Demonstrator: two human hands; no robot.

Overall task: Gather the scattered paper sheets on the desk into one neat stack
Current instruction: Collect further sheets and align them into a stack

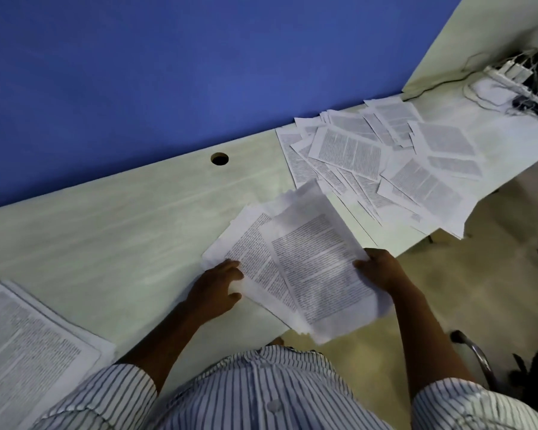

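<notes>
A bundle of sheets (311, 268) lies at lower centre of the frame, unevenly fanned, its edges out of line. Its near corner hangs over the front edge of the worktop (121, 218). The right grip (376, 268) is clamped on the bundle's right edge, fingers curled round it and thumb on the printed top page. The left grip (218, 287) rests on the bundle's left edge with fingers spread apart and laid on the paper, not curled round it.

Loose sheets (370, 162) lie scattered and overlapping at upper right, just beyond the bundle, some reaching past the worktop's front edge. A flatter stack (28, 352) sits at lower left, well apart from the bundle.

A round cable hole (219, 158) is in the worktop above centre, near the blue wall (168, 72). A power strip (507, 79) with tangled cables sits in the upper right corner. A striped shirt (261, 389) fills the bottom edge, and part of a chair (479, 358) shows at lower right over the floor.
</notes>
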